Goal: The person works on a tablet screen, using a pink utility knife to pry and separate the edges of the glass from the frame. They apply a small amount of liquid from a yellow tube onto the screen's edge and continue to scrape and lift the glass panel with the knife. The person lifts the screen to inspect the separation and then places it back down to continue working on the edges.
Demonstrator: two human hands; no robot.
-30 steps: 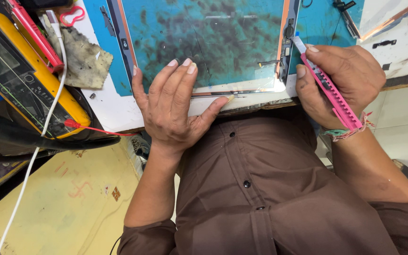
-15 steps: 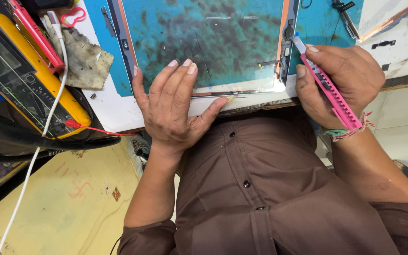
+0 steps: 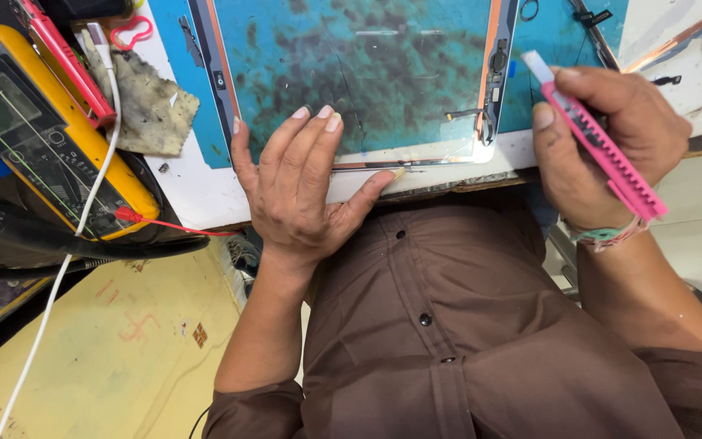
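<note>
Bench w/ blue mat: glass panel lies long axis L-R. Left hand flat, open, pinning its near edge; right hand grips pink knife just beside panel's right end.

A white workbench carries a blue-green mat, stained dark. At nine o'clock of the mat lie a grey rag and a yellow meter, the meter overhanging the bench's edge. At six o'clock a thin glass panel lies along the mat's near edge.
</note>
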